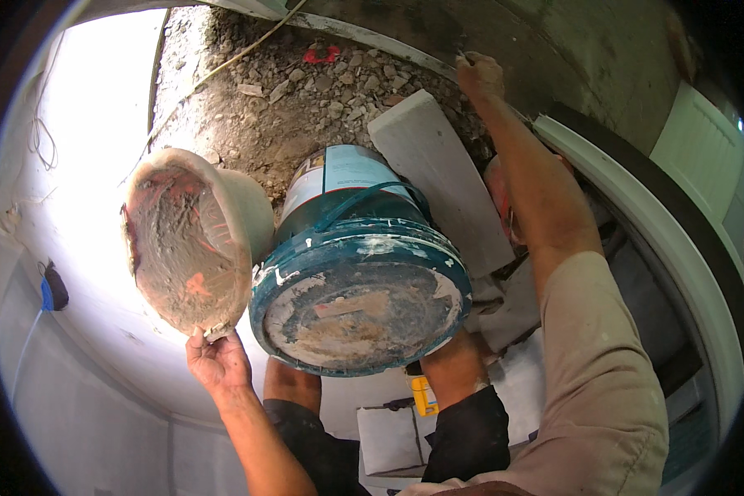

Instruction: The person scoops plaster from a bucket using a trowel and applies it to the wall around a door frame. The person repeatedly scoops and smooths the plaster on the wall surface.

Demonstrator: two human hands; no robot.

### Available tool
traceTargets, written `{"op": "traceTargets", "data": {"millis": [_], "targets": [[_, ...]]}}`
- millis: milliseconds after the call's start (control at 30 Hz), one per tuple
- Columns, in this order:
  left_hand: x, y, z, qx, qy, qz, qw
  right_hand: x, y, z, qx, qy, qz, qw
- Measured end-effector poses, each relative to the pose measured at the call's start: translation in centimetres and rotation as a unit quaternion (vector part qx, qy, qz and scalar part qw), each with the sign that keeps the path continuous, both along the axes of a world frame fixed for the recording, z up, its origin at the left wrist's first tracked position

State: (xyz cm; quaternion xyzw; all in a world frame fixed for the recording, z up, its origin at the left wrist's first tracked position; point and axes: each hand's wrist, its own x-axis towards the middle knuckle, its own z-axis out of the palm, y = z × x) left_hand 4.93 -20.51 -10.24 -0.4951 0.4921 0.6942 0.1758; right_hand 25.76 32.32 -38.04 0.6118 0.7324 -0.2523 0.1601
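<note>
Zero gap between left hand (221, 362) and tub (255, 207) in the head view: it's pinching the near rim, so the tub sits just ahead and a bit left, mouth tipped back this way, long axis running roughly away from the body. Grey mix (182, 264) coats the inside. Right hand (481, 77) is the far one, past the bucket (360, 310), up by the wall (587, 74); looks curled, can't tell if it's gripping anything.

The round, pale tub (252, 207) is on the left, and we can see right into its wide top. Gooey gray mix (178, 263) coats the inside, with orange streaks showing through. Its rim looks thick and dirty.
</note>
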Motion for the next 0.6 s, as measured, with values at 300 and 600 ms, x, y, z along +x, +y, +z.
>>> {"op": "traceTargets", "data": {"millis": [300,600], "targets": [[-0.1,0.9,0.1,0.001,-0.016,-0.007,1.000,-0.3,2.6,-3.4,0.008,0.063,0.124,0.990],[0.0,1.9,0.0,0.003,-0.014,-0.004,1.000,-2.7,4.1,-3.8,0.053,0.045,0.225,0.972]]}}
